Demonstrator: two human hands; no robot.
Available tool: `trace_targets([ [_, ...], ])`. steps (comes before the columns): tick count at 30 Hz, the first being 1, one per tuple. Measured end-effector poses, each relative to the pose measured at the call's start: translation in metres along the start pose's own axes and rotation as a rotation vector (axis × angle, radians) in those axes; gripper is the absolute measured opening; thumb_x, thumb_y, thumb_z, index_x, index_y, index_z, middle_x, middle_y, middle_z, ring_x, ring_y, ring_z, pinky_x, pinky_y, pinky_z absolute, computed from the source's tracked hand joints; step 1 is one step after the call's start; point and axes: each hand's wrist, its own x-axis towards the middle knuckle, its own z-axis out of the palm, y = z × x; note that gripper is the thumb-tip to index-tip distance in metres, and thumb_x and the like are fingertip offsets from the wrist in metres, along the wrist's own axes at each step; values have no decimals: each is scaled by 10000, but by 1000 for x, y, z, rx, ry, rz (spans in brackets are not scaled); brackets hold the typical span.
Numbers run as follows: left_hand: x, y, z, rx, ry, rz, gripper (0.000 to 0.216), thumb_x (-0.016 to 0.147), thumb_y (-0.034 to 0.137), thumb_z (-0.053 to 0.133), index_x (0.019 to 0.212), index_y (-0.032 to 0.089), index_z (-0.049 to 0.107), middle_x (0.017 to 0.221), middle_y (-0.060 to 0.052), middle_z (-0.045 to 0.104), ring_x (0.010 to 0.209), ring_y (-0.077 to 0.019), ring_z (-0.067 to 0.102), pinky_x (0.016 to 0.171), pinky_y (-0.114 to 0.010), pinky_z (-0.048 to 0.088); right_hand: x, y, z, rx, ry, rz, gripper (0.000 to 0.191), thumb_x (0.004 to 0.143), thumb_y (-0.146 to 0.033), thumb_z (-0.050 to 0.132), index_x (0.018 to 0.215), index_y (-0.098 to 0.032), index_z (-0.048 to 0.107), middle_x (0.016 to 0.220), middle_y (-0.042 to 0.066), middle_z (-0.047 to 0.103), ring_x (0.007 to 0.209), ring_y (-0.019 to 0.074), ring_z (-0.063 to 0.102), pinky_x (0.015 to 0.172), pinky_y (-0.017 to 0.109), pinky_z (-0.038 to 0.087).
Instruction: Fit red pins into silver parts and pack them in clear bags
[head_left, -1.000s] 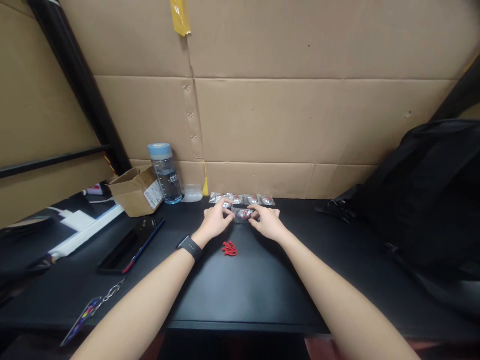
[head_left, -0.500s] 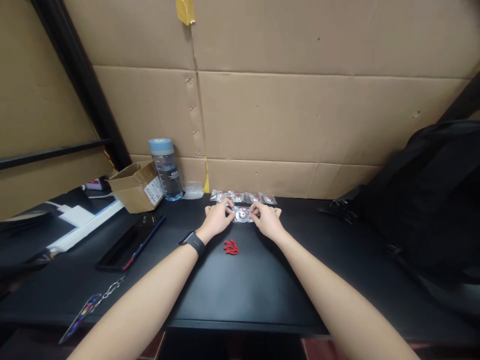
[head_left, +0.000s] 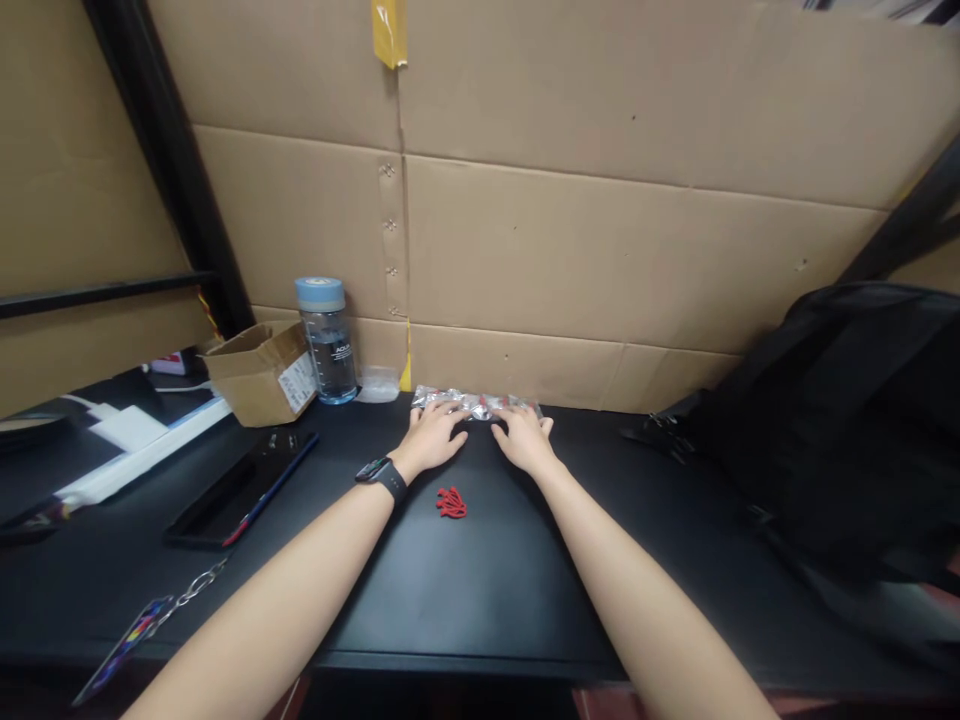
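Note:
A row of small clear plastic packets (head_left: 478, 404) with red bits in them lies at the foot of the cardboard wall. My left hand (head_left: 433, 438), with a dark watch on its wrist, rests its outstretched fingertips on the packets' left part. On their right part lie the fingers of my right hand (head_left: 523, 436), also spread, thumb apart. Both hands partly cover the packets, so what is under the fingers is hidden. Nearer to me on the black desk is a small pile of thin red pieces (head_left: 451, 503), which neither hand touches.
A water bottle (head_left: 328, 345), an open cardboard box (head_left: 259, 375) and a clear plastic piece (head_left: 379, 384) stand at the back left. A phone (head_left: 240, 490) and a keychain (head_left: 146, 625) lie left of my arm. A black backpack (head_left: 825, 450) fills the right side.
The packet held between both hands has moved back to the row by the wall. My fingers have opened from their pinch and now lie flat on the packets. The view has shifted slightly.

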Motion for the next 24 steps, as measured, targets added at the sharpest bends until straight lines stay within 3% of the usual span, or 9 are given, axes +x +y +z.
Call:
trace_targets([
  [3,-3,-4,-12,13,82,-29,317,919,335,583,1205,289,711,1365,-96,637,1318,-355,490,1066,-543,363,-1,14,-15,-1,-1,-19,275,968,-301,556,1187,-262,718,1292,134,665,1200,317,558,955,475,404],
  [5,-9,-6,-28,-60,62,6,250,944,345,551,1067,268,755,1224,-86,704,1210,-311,576,1041,-476,408,-5,29,-27,76,-65,-55,245,936,-279,598,1133,-235,737,1190,114,704,1091,262,622,933,395,449],
  [7,-15,-6,-45,-228,-131,140,227,931,385,591,980,265,778,1064,-57,752,1039,-244,662,980,-370,463,-10,44,-37,173,-195,-90,318,829,-331,740,1131,-230,740,1144,83,721,980,229,660,872,335,486],
  [10,-21,-5,-62,-410,-397,297,233,847,445,718,990,281,804,1024,-40,760,962,-209,694,913,-294,495,-16,55,-42,251,-333,-115,510,691,-322,856,1176,-234,726,1123,54,733,881,198,675,808,293,504],
  [16,-22,3,-60,-487,-555,339,247,785,495,773,944,316,833,990,-45,757,897,-210,709,867,-287,507,-17,44,-37,232,-285,-137,349,715,-232,820,1059,-229,761,1000,33,759,791,166,674,749,262,489],
  [20,-25,11,-57,-409,-560,308,149,800,433,748,849,312,821,932,-32,755,870,-205,703,872,-289,487,-16,43,-40,258,-263,-138,286,732,-245,812,1014,-233,769,973,24,763,758,156,667,734,259,487],
  [24,-27,19,-57,-247,-379,239,136,840,358,690,743,277,740,863,-8,750,906,-212,688,948,-323,423,-15,44,-40,285,-189,-125,291,755,-259,796,1043,-244,760,987,19,763,737,149,656,743,271,497],
])
